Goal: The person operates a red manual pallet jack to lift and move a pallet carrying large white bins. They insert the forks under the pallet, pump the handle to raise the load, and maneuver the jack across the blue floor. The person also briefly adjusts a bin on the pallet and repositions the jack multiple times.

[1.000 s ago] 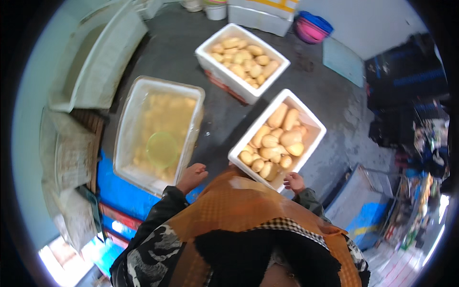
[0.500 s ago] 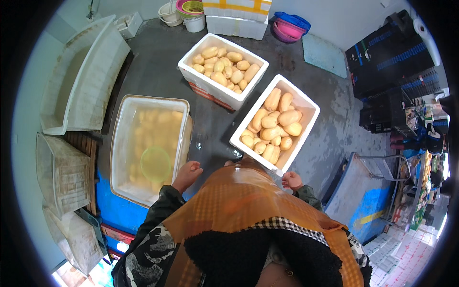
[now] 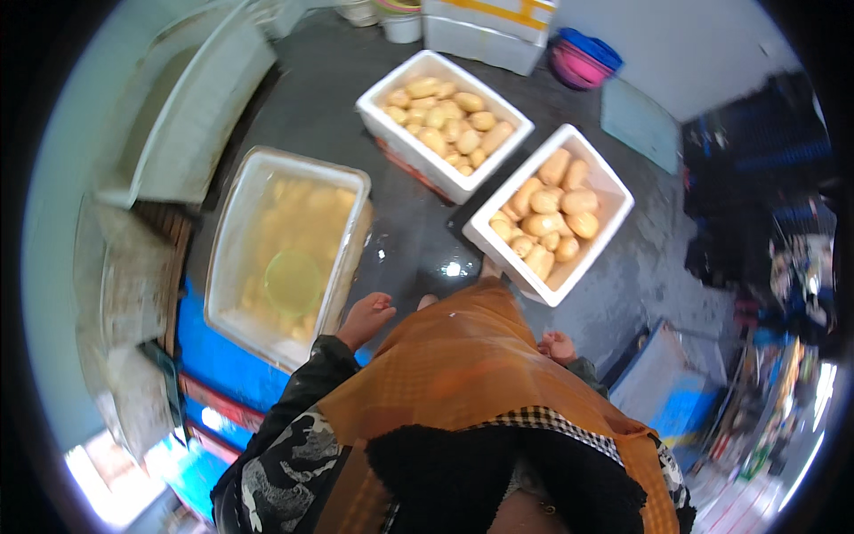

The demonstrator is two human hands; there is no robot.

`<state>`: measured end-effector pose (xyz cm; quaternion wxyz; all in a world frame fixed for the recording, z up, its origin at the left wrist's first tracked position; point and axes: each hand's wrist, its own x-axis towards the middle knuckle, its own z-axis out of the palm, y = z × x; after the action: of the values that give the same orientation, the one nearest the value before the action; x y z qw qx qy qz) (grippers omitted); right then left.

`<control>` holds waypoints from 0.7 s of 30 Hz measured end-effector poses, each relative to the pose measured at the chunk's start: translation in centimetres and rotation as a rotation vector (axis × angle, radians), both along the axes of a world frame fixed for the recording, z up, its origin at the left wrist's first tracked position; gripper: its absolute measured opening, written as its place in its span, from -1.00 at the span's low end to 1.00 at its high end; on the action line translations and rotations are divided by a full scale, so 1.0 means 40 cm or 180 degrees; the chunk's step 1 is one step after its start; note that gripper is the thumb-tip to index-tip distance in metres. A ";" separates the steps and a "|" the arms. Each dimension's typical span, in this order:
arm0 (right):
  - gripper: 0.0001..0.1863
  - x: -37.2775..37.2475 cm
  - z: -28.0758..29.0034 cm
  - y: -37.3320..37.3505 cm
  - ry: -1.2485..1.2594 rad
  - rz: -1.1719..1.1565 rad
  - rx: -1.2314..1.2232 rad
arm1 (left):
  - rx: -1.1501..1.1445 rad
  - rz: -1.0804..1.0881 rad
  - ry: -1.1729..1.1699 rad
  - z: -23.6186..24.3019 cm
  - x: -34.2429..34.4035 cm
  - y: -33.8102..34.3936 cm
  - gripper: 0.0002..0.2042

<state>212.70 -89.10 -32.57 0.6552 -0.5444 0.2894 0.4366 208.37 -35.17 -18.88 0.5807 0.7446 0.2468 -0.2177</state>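
Observation:
My left hand [image 3: 367,320] hangs with fingers curled and nothing visible in it, beside the right wall of a large whitish tub [image 3: 351,258]. Under cloudy water in the tub lie pale yellow oval vegetables, and a round yellow-green basin or strainer [image 3: 293,282] sits among them. My right hand [image 3: 558,347] is loosely closed with nothing showing in it, just below the near corner of a white foam box [image 3: 614,206]. Smooth, tan, rounded and elongated vegetables [image 3: 544,201] fill that box. Farther off, a second foam box [image 3: 369,96] holds more of them [image 3: 433,141].
Dark wet floor [image 3: 418,233] runs between tub and boxes. An off-white trough [image 3: 191,133] stands at left. Stacked foam boxes [image 3: 480,44], buckets [image 3: 403,28] and pink and blue basins [image 3: 580,64] line the back. Black crates [image 3: 743,147] and a flat cart [image 3: 658,374] are at right.
The view has turned and shifted, so boxes sit farther right and slightly higher. The right-hand box now appears farther from my right hand. Both hands stay low, fingers curled.

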 end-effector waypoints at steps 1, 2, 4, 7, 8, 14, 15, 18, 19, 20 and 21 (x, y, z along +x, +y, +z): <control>-0.70 0.009 0.005 -0.016 -0.0230 0.0450 0.0012 | 0.0074 0.0018 0.0006 0.005 -0.008 -0.016 -0.63; -0.68 0.032 0.012 -0.027 -0.0217 0.0792 -0.0537 | 0.0119 0.0085 0.0048 0.016 -0.021 -0.029 -0.61; -0.66 0.089 0.035 -0.039 -0.0344 0.1080 -0.0633 | 0.0310 0.0263 0.0208 0.043 -0.038 -0.046 -0.58; -0.69 0.240 0.053 -0.063 -0.0231 0.1390 -0.0753 | 0.0529 0.0789 0.0187 0.074 -0.067 -0.139 -0.57; -0.71 0.285 0.060 -0.066 -0.0177 0.1486 -0.0780 | 0.0612 0.0999 0.0225 0.090 -0.086 -0.178 -0.57; -0.86 0.598 0.052 -0.073 -0.0459 0.2431 -0.0388 | 0.0621 0.1510 0.0535 0.177 -0.250 -0.482 -0.59; -0.84 0.639 0.051 -0.064 -0.0620 0.2852 -0.0297 | 0.0665 0.1698 0.0627 0.197 -0.293 -0.529 -0.58; -0.84 0.698 0.050 -0.005 -0.0970 0.3534 -0.0580 | 0.0817 0.2288 0.0912 0.232 -0.412 -0.659 -0.58; -0.86 0.690 0.042 0.033 -0.0754 0.3117 -0.0353 | 0.0840 0.2581 0.0965 0.236 -0.449 -0.706 -0.58; -0.87 0.683 0.041 0.069 -0.0687 0.3225 -0.0313 | 0.0788 0.2764 0.0899 0.234 -0.480 -0.746 -0.58; -0.88 0.676 0.040 0.109 -0.0648 0.3335 -0.0338 | 0.0728 0.2950 0.0886 0.229 -0.510 -0.782 -0.58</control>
<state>239.73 -84.72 -30.99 0.3458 -0.6879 -0.0644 0.6349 187.99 -66.44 -9.71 0.4925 0.5794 0.6494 -0.0055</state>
